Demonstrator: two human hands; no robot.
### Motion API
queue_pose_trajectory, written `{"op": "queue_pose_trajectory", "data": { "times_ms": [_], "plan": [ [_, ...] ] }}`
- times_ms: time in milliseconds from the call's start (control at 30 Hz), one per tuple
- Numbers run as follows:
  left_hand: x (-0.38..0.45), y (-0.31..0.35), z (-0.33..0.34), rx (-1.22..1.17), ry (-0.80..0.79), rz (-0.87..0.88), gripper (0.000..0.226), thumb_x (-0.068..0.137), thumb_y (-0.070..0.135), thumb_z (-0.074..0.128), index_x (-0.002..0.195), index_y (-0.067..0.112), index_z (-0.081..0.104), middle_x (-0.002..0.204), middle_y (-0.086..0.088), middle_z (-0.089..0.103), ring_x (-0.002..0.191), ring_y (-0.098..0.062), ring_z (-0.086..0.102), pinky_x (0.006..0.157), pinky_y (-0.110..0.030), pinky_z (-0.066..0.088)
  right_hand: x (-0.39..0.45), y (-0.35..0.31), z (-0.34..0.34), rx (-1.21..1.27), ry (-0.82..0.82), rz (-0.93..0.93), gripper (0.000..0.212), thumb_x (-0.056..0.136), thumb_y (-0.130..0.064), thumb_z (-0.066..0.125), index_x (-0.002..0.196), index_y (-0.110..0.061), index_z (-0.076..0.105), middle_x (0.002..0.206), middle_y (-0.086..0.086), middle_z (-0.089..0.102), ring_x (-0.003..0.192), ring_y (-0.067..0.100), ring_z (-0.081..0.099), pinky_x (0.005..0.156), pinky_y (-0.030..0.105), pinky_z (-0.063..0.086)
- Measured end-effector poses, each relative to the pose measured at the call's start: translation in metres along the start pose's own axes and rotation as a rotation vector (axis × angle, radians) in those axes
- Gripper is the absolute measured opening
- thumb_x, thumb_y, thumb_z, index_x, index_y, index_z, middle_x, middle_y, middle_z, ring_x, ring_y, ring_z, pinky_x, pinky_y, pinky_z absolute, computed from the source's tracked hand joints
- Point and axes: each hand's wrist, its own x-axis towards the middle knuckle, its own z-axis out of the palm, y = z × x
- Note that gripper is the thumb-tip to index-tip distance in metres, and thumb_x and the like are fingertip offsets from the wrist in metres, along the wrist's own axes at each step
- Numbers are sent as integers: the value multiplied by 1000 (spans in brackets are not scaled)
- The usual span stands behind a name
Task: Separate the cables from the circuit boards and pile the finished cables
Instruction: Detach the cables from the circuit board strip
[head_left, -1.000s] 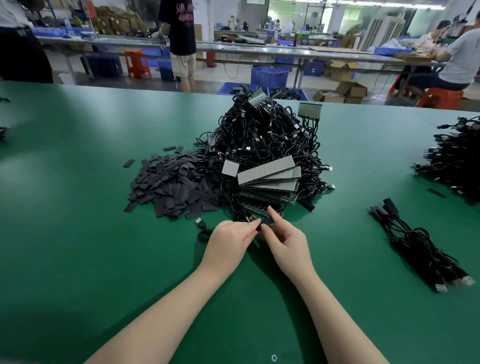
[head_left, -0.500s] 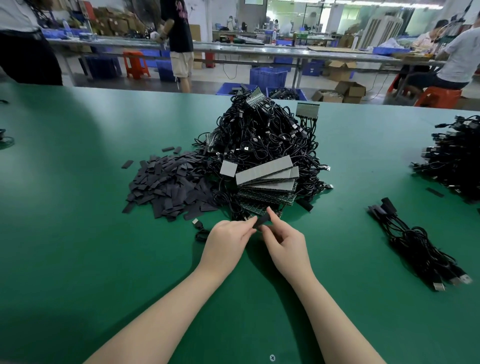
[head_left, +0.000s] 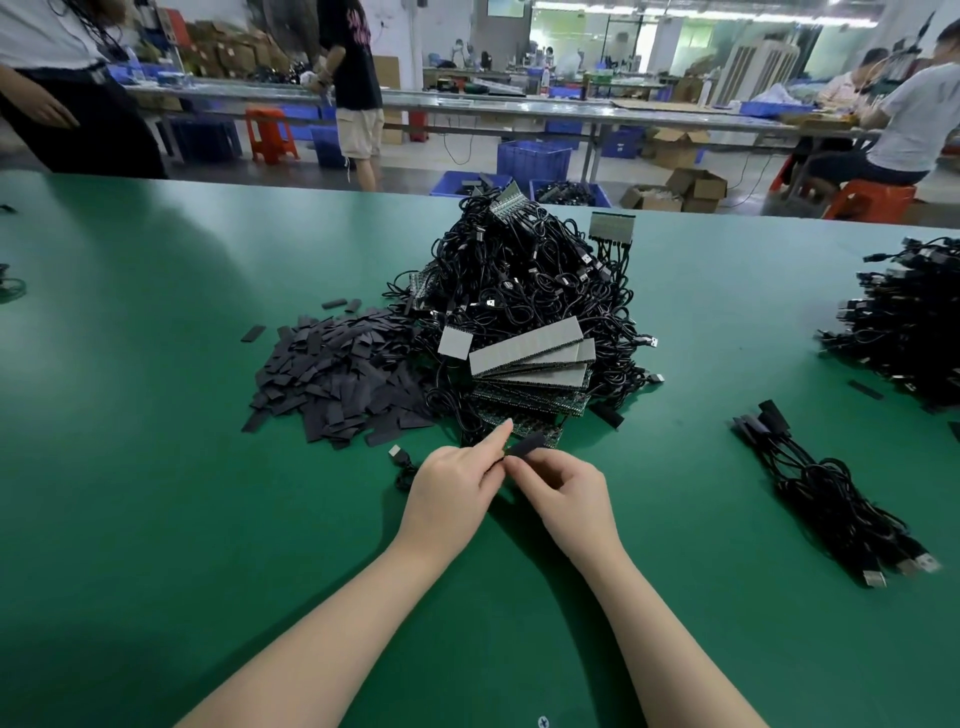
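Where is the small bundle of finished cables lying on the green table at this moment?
In the head view the bundle of finished cables lies on the green table to the right of the right hand, in front of a bigger cable heap.

My two bare forearms reaching forward and converging, my left hand (head_left: 451, 491) with index finger extended and the rest curled, my right hand (head_left: 566, 496) curled, fingertips pinching a small dark strip (head_left: 524, 446), hands touching
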Motion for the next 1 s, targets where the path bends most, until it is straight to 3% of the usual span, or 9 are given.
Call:
{"op": "queue_pose_trajectory", "data": {
  "times_ms": [167, 300, 533, 633, 700, 800, 867, 933, 1000],
  "plan": [
    [-1, 1, 2, 48, -44, -23, 55, 78, 29, 78, 130, 19, 62, 94, 9, 73, 84, -10, 63, 80, -28, 45, 1, -2, -7, 245, 121, 89, 16, 92, -16, 70, 78, -10, 72, 69, 9, 68, 64, 9, 59, 61, 19, 48],
    [2, 1, 3, 89, -80, -65, 31, 81, 46, 69, 106, 27, 74, 101, 15, 70, 97, -7, 63, 86, -30, 41, 4, 2, -8, 427, 271, 160, 8, 97, -15, 63, 92, -9, 65, 73, -3, 71, 66, 5, 66, 63, 15, 52],
    [1, 0, 4, 78, -99, -62, 13, 87, 34, 67, 89, 22, 72, 86, 7, 66, 80, -18, 63, 73, -36, 46, 3, 3, -3, 201, 90, 99, 10, 97, -21, 63, 93, -22, 73, 80, -7, 76, 71, 5, 67, 67, 15, 52],
    [1, 1, 2, 14, -81, -52, 10, 89, 31, 67, 91, 21, 71, 86, 8, 64, 78, -16, 62, 68, -35, 49, 1, 2, -1, 26, 47, 46, 22, 96, -25, 65, 74, -24, 71, 61, -12, 63, 58, 1, 50, 56, 16, 40],
    [1, 2, 0, -36, -57, -6, 16, 92, 31, 61, 100, 21, 70, 94, 8, 64, 83, -11, 61, 69, -31, 51, 0, -4, -2, 70, 79, 41, 25, 99, -24, 60, 76, -20, 71, 67, -9, 65, 63, 5, 53, 61, 19, 43],
    [1, 2, -1, -78, -22, -2, 34, 95, 34, 48, 120, 17, 63, 118, 4, 59, 96, -6, 57, 76, -28, 55, 6, -21, -23, 305, 311, 33, 30, 105, -19, 49, 80, -15, 66, 76, -1, 74, 75, 11, 66, 75, 25, 53],
    [1, 1, -1, -113, -24, -50, 38, 96, 33, 45, 125, 15, 60, 124, 3, 57, 103, -9, 58, 78, -33, 57, 13, -32, -58, 361, 466, 35, 30, 106, -22, 45, 80, -18, 58, 65, 0, 69, 67, 16, 67, 71, 34, 55],
    [1, 1, 1, -107, -39, -51, 36, 95, 29, 46, 124, 14, 61, 122, 2, 58, 104, -11, 59, 77, -36, 57, 25, -39, -105, 134, 529, 36, 28, 105, -27, 46, 82, -21, 60, 60, -2, 63, 59, 17, 64, 66, 36, 52],
    [2, 1, 0, -80, -47, -33, 32, 95, 27, 47, 121, 15, 62, 117, 3, 59, 96, -11, 60, 73, -35, 57, 41, -37, -153, -358, 498, 127, 28, 101, -35, 48, 88, -19, 66, 69, 0, 64, 64, 24, 64, 63, 34, 48]
  ]
}}
